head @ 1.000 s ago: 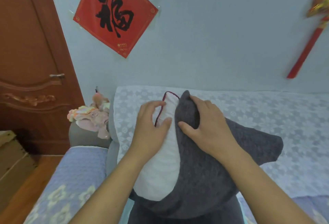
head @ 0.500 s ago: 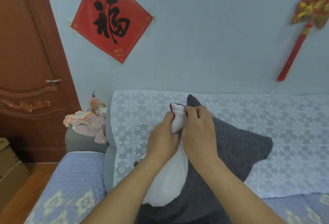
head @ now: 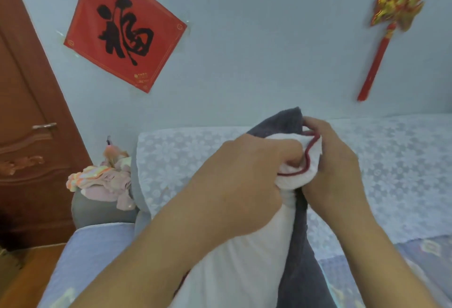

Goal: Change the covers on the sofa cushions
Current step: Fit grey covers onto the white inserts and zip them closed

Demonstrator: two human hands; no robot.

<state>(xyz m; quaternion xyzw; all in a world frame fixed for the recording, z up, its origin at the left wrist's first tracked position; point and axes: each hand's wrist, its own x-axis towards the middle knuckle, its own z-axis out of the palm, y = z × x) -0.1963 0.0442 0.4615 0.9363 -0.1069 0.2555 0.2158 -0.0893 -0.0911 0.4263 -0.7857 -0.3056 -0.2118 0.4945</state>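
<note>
A white cushion insert (head: 247, 266) with a dark red piped edge stands upright in front of me, half inside a dark grey cover (head: 303, 258). My left hand (head: 244, 182) grips the bunched top corner of the white insert. My right hand (head: 335, 160) holds the same corner from the right, with the grey cover's top edge (head: 283, 121) against its fingers. The cover's lower part runs out of the frame at the bottom.
The sofa has a white lace throw (head: 391, 173) on its backrest and a blue quilted seat cover (head: 97, 253). A heap of pink cloths (head: 102, 180) lies on the grey armrest at the left. A brown door (head: 27, 136) stands beyond it.
Both hands went from lying spread on the cushion to gripping its top corner. The cushion has risen and come closer, and the red piped edge now bulges out between my hands.
</note>
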